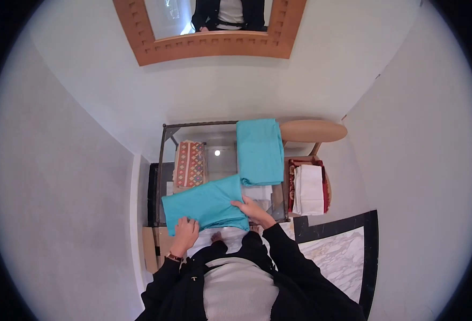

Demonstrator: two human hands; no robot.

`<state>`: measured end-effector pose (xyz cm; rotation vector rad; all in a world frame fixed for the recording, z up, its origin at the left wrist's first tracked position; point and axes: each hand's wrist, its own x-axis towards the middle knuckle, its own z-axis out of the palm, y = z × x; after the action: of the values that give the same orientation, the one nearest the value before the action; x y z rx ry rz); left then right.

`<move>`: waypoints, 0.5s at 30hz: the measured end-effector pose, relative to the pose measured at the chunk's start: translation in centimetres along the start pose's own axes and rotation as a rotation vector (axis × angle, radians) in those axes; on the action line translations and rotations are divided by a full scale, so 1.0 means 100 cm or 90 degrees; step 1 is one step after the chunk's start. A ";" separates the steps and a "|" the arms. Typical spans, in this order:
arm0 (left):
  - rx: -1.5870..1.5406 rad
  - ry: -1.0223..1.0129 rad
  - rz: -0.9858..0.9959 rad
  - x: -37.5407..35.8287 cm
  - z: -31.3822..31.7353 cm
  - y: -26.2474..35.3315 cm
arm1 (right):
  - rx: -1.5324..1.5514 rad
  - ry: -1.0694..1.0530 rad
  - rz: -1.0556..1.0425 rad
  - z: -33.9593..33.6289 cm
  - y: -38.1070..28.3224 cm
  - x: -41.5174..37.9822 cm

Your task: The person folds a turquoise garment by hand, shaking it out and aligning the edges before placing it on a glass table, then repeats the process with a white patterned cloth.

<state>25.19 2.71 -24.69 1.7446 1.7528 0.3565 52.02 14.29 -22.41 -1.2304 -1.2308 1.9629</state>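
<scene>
A folded turquoise cloth (pixel 209 202) lies at a slant over the front of a glass-topped table, its near edge toward my body. My left hand (pixel 186 231) is at its near left edge, fingers curled onto the fabric. At the right end my right hand (pixel 253 211) grips the same cloth, thumb on top and the other fingers partly hidden. A second folded turquoise cloth (pixel 260 151) rests flat at the back right of the table, stacked in neat layers. The two cloths meet or overlap slightly near the middle.
The glass table (pixel 222 160) has a dark metal frame. A patterned stack (pixel 190 163) is at its left side. Right of it stands a wooden chair (pixel 314 131) with folded white cloth (pixel 309 188) on its seat. A framed mirror (pixel 214 49) hangs ahead; cardboard (pixel 151 249) is at lower left.
</scene>
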 end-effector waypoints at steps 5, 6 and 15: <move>-0.635 -0.144 -0.105 0.023 0.001 0.071 | -0.238 -0.143 -0.189 -0.016 -0.098 -0.024; -0.796 -0.211 -0.163 0.026 0.000 0.087 | -0.307 -0.180 -0.229 -0.020 -0.114 -0.029; -1.298 -0.263 -0.159 0.044 0.027 0.168 | -0.810 -0.321 -0.336 -0.005 -0.195 -0.165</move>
<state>40.51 7.72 -17.77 0.0402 0.4921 1.0192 59.24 10.51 1.83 -0.6605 -2.9120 0.9956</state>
